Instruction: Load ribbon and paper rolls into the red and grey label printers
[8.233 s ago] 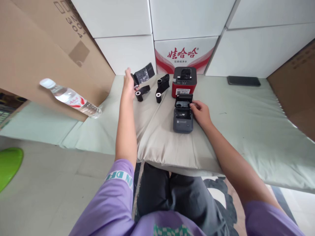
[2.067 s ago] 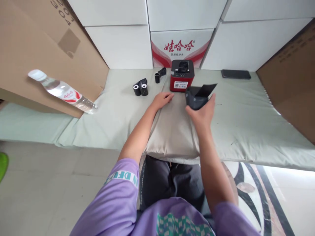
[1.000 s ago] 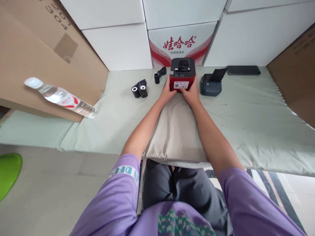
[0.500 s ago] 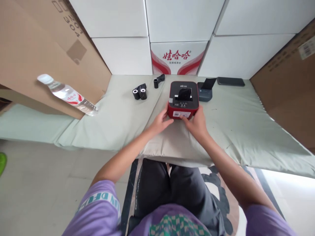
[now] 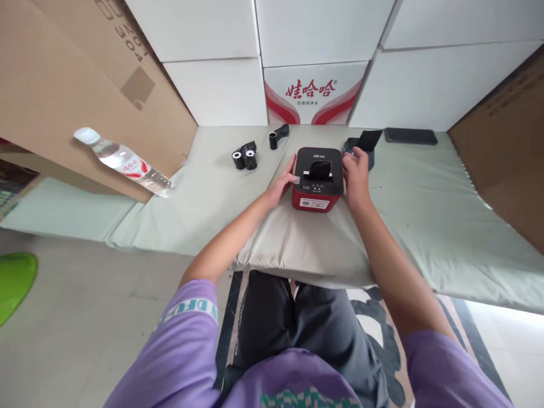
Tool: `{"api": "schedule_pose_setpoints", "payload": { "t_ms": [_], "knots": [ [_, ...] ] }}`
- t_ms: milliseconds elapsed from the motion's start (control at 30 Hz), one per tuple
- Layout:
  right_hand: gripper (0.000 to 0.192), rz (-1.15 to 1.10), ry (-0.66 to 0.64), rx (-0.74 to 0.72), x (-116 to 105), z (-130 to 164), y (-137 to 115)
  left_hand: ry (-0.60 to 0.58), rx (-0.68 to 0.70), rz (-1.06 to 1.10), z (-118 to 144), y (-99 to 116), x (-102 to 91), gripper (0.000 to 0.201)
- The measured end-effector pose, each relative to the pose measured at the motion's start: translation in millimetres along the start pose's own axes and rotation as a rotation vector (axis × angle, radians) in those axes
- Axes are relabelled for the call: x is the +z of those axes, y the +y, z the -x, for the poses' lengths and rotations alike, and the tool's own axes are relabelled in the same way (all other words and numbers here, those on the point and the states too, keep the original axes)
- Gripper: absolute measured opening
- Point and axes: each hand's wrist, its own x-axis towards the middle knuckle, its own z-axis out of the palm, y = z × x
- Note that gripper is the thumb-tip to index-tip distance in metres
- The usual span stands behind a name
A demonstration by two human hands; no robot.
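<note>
A red receipt printer with a black top sits on the cloth-covered surface, a dark strip standing out of its top slot. My left hand grips its left side, the fingers along the wall and the thumb near the front corner. My right hand is raised just off the printer's right side, with the fingers loosely bent and apart and nothing visible in them. Behind those fingers, and partly hidden by them, is a smaller dark blue printer with a black strip sticking up.
Several black-wrapped paper rolls and a small black roll lie left of the printer. At the back right is a black phone. A water bottle leans by the left cardboard box. White boxes line the back.
My right hand has left the red printer's front right corner and moved up beside its right side. My left hand has shifted slightly up its left side. The view has turned a little.
</note>
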Motion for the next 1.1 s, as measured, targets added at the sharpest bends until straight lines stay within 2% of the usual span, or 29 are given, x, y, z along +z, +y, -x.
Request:
{"api": "schedule_pose_setpoints", "payload": {
  "t_ms": [67,167,267,367,467,600,667,733,833,867,967,1033,1100],
  "knots": [
    [0.078,-0.086,0.003,0.024,8.4,-13.9,14.2,-0.045,0.015,0.083,-9.5,-3.0,0.9,0.119],
    [0.071,-0.212,0.004,0.039,18.4,-13.1,28.2,-0.053,0.023,0.105,-10.1,-5.9,3.4,0.12],
    [0.067,-0.298,0.021,0.019,22.3,-5.6,31.9,-0.007,0.047,0.07,-8.4,-4.8,4.2,0.117],
    [0.072,-0.358,0.052,0.016,24.0,-3.4,31.9,0.014,0.092,0.029,-10.6,-4.9,2.3,0.114],
    [0.076,-0.382,0.053,0.041,24.4,-3.4,33.2,-0.004,0.123,-0.022,-12.5,-11.5,-0.7,0.103],
    [0.075,-0.371,0.057,0.047,24.3,-2.4,36.7,0.029,0.166,-0.12,-11.4,-22.5,-5.5,0.088],
    [0.078,-0.378,0.072,0.072,25.3,-2.4,37.6,0.056,0.205,-0.184,-10.5,-20.1,-8.5,0.078],
    [0.081,-0.399,0.1,0.12,27.1,-2.7,37.1,0.115,0.288,-0.322,-10.9,-7.6,-10.5,0.063],
    [0.083,-0.411,0.131,0.165,29.9,-2.9,34.3,0.172,0.419,-0.657,-17.4,27.2,-7.0,0.046],
    [0.082,-0.408,0.135,0.169,30.7,-2.6,33.0,0.127,0.41,-0.779,-21.6,40.3,-3.7,0.042],
    [0.08,-0.397,0.147,0.169,32.1,-1.2,29.2,-0.039,0.251,-1.084,-39.6,71.7,10.0,0.023],
    [0.08,-0.385,0.153,0.169,32.3,-0.2,26.9,-0.12,0.163,-1.259,-52.4,81.5,19.9,0.011],
    [0.081,-0.369,0.156,0.181,32.2,0.3,25.2,-0.166,0.114,-1.388,-62.3,82.3,28.0,0.009]
  ]
}}
